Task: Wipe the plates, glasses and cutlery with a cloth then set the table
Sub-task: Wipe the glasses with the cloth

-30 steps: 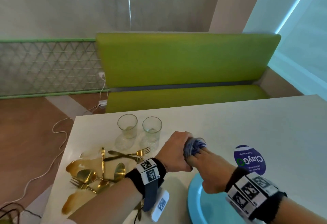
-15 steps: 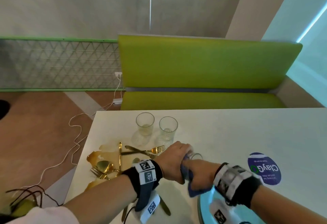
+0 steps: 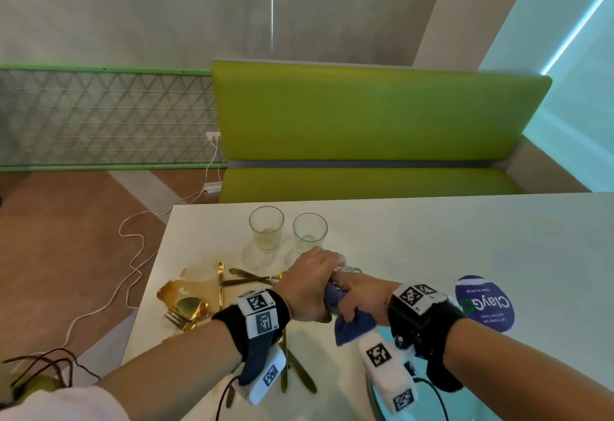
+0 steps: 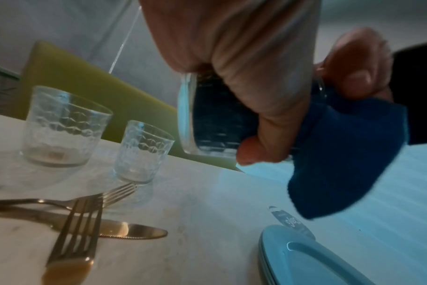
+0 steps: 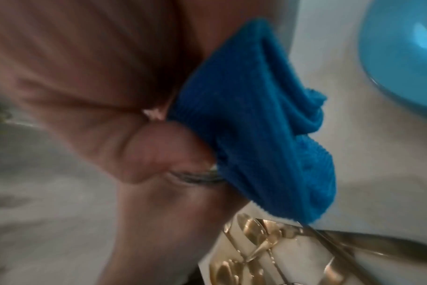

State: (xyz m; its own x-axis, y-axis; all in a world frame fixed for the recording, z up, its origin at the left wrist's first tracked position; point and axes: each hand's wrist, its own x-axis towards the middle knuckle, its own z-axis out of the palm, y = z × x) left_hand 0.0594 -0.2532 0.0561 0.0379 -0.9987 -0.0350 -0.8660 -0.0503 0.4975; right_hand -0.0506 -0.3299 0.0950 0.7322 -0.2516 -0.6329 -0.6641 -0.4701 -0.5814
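My left hand [image 3: 310, 282] grips a clear glass [image 4: 207, 123] held sideways above the table, fingers curled round its wall. My right hand [image 3: 360, 294] holds a blue cloth [image 3: 352, 326] stuffed into the glass's mouth, and a loose end of the cloth [image 4: 349, 162] hangs below. Two more ribbed glasses [image 3: 266, 227] [image 3: 309, 232] stand upright beyond my hands. Gold cutlery [image 3: 199, 301] lies in a brownish spill at the table's left. A stack of light blue plates [image 4: 305, 258] sits under my right wrist.
The white table [image 3: 432, 237] runs off to the right, with a round purple sticker [image 3: 485, 304] on it. A green bench [image 3: 365, 128] stands behind the far edge. White cables [image 3: 133, 254] trail over the floor at left. A gold knife [image 3: 300, 374] lies near my left wrist.
The cloth has gone from a bunched wad at the glass's mouth to hanging below my right hand. My right wrist has rolled over. The head view has swung left.
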